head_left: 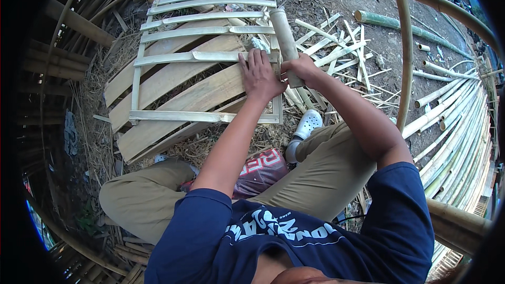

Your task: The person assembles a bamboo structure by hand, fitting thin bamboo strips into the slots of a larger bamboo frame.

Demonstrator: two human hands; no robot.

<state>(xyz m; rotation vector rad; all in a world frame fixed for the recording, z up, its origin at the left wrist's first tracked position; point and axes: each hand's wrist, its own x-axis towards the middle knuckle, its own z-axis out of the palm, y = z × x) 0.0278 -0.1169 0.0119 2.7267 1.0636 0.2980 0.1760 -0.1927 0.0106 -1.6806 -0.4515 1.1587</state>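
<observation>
A rack of pale split-bamboo slats (173,59) joined to thin side rails lies in front of me. My left hand (259,76) is closed over the right end of one slat, at the rack's right side, with its fingertips reaching across the slat. Just right of it, my right hand (303,71) grips a thick, short bamboo club (284,34) near its lower end. The club points away from me and passes beside the right rail. The joint under my left palm is hidden.
Wide wooden planks (163,92) lie beneath the rack. Cut bamboo strips (342,47) are strewn to the right. Long bamboo poles (447,110) are piled at the far right, and an upright pole (404,47) stands near my right arm. A red printed bag (263,173) is between my legs.
</observation>
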